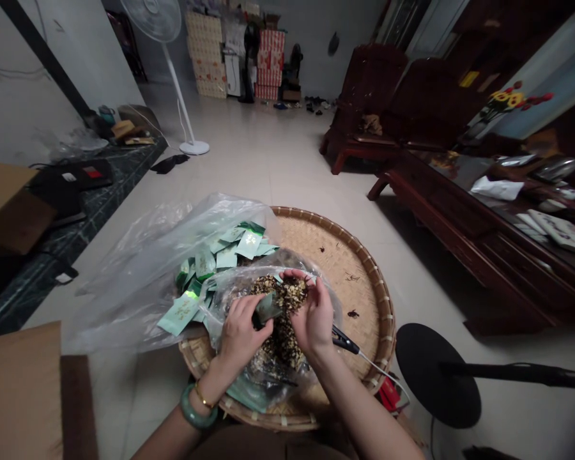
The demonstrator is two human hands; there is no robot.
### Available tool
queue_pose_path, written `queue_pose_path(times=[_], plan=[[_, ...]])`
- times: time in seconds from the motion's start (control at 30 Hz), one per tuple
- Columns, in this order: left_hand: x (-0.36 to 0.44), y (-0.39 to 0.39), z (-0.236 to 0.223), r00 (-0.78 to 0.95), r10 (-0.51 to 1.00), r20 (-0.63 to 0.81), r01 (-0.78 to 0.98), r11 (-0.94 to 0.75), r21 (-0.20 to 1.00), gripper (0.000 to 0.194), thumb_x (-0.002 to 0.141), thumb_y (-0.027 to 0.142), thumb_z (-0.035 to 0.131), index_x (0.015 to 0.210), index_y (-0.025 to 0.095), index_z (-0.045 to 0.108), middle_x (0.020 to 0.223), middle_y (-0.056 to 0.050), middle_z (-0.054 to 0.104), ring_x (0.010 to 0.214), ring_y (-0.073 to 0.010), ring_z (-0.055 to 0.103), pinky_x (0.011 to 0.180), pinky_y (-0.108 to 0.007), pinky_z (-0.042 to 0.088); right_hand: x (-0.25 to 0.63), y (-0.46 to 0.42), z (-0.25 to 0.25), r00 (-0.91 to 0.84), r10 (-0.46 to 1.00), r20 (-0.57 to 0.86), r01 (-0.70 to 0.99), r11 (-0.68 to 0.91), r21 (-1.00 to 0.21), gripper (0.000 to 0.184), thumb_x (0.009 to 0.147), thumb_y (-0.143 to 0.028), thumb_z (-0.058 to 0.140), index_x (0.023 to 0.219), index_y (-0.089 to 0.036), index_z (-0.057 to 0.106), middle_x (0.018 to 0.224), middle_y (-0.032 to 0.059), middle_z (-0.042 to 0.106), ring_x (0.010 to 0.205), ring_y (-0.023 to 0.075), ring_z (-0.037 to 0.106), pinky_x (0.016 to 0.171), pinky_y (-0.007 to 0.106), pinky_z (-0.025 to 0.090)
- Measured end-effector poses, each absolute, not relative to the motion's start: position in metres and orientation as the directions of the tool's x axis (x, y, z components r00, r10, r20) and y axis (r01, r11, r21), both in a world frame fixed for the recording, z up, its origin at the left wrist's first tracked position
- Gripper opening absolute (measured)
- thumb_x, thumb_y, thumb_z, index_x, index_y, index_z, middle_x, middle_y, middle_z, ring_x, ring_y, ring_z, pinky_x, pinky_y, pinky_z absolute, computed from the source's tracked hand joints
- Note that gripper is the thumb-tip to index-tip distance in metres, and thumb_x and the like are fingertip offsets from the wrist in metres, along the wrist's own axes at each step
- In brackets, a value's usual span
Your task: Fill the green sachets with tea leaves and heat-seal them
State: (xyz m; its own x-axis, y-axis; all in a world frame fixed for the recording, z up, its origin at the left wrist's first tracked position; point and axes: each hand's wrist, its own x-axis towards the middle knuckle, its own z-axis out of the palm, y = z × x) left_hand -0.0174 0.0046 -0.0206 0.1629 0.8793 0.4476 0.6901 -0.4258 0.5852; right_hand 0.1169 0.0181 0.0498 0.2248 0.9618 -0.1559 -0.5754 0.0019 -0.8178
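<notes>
My left hand (242, 327) pinches a small green packet (267, 308) whose mouth faces right. Beside it, my right hand (315, 319) is cupped, palm up, around some loose dried mix (293, 292) of dark and pale yellow bits. Below both hands, more of this mix lies in a clear plastic bag (230, 279) on a round woven bamboo tray (387, 306). To the left, several pale green packets (182, 313) with gold print lie in a large clear plastic bag (134, 281). A black tool (345, 340) with a white cable rests right of my right wrist.
Cardboard boxes (22, 390) stand at the left. A round black stand base (438, 374) is on the floor at the right. A white fan (175, 89), a wooden bench (364, 96) and a cluttered wooden table (460, 223) stand beyond. A few dark scraps (353, 314) lie on the tray.
</notes>
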Motion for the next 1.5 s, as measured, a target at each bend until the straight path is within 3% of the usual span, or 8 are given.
queue_pose_path(times=[0.27,0.4,0.53,0.63,0.9,1.13,1.27,1.5], plan=[[-0.017,0.006,-0.026,0.152,0.888,0.434,0.677,-0.413,0.608,0.041,0.074,0.015,0.062,0.115,0.019,0.056,0.106,-0.009,0.064,0.100,-0.0254,0.058,0.087,-0.044,0.052,0.115,0.011,0.043,0.237,0.967,-0.096,-0.529,0.046,-0.847,0.046,0.088,-0.050,0.037,0.097,-0.019,0.070,0.107,0.0061,0.070,0.112,0.0240,0.057,0.105,0.043,0.036],[-0.017,0.006,-0.028,0.134,0.903,0.408,0.667,-0.387,0.637,0.042,0.073,0.015,0.062,0.115,0.019,0.057,0.106,-0.009,0.064,0.100,-0.0253,0.058,0.086,-0.042,0.053,0.119,0.008,0.036,0.171,0.985,-0.002,-0.463,0.079,-0.883,0.038,0.082,-0.035,0.043,0.104,-0.021,0.071,0.118,0.0034,0.067,0.121,0.0243,0.051,0.111,0.043,0.029],[-0.019,0.006,-0.030,0.105,0.917,0.385,0.647,-0.357,0.674,0.043,0.071,0.014,0.063,0.114,0.019,0.057,0.107,-0.008,0.064,0.101,-0.0252,0.059,0.085,-0.042,0.053,0.126,0.004,0.031,0.013,0.996,0.086,-0.226,0.087,-0.970,0.060,0.062,-0.012,0.046,0.118,-0.023,0.064,0.131,0.0007,0.058,0.129,0.0239,0.044,0.114,0.043,0.026],[-0.021,0.006,-0.031,0.112,0.920,0.375,0.636,-0.356,0.685,0.047,0.069,0.012,0.064,0.115,0.020,0.057,0.108,-0.008,0.063,0.102,-0.0254,0.059,0.087,-0.044,0.053,0.129,0.003,0.027,-0.020,0.984,0.177,-0.013,0.177,-0.984,0.067,0.060,-0.006,0.044,0.123,-0.024,0.059,0.134,0.0018,0.055,0.130,0.0224,0.043,0.114,0.043,0.027],[-0.021,0.005,-0.032,0.124,0.921,0.369,0.628,-0.361,0.690,0.044,0.073,0.015,0.064,0.116,0.018,0.055,0.108,-0.009,0.062,0.102,-0.0256,0.057,0.089,-0.045,0.052,0.132,0.002,0.023,-0.033,0.920,0.391,0.337,0.378,-0.862,0.055,0.078,-0.003,0.042,0.127,-0.025,0.052,0.123,0.0105,0.050,0.116,0.0207,0.052,0.095,0.037,0.050],[-0.021,0.005,-0.034,0.108,0.923,0.370,0.623,-0.353,0.698,0.044,0.073,0.017,0.065,0.116,0.019,0.055,0.108,-0.010,0.061,0.102,-0.0261,0.058,0.088,-0.046,0.052,0.141,-0.002,0.033,-0.255,0.870,0.423,0.535,0.491,-0.687,0.058,0.083,-0.005,0.041,0.139,-0.022,0.039,0.105,0.0097,0.067,0.096,0.0230,0.061,0.089,0.044,0.048],[-0.021,0.005,-0.033,0.123,0.926,0.358,0.609,-0.355,0.709,0.043,0.075,0.017,0.064,0.117,0.019,0.054,0.108,-0.010,0.061,0.103,-0.0259,0.057,0.084,-0.043,0.055,0.143,-0.001,0.036,-0.342,0.861,0.377,0.495,0.506,-0.707,0.061,0.083,-0.004,0.037,0.142,-0.021,0.035,0.112,0.0106,0.066,0.100,0.0220,0.061,0.089,0.041,0.049],[-0.020,0.003,-0.033,0.065,0.931,0.360,0.518,-0.340,0.785,0.047,0.074,0.016,0.063,0.119,0.021,0.052,0.111,-0.008,0.057,0.103,-0.0223,0.057,0.075,-0.033,0.059,0.147,0.000,0.028,-0.120,0.930,0.347,0.475,0.361,-0.803,0.050,0.084,-0.009,0.045,0.132,-0.022,0.047,0.121,0.0113,0.059,0.107,0.0219,0.059,0.094,0.040,0.049]])
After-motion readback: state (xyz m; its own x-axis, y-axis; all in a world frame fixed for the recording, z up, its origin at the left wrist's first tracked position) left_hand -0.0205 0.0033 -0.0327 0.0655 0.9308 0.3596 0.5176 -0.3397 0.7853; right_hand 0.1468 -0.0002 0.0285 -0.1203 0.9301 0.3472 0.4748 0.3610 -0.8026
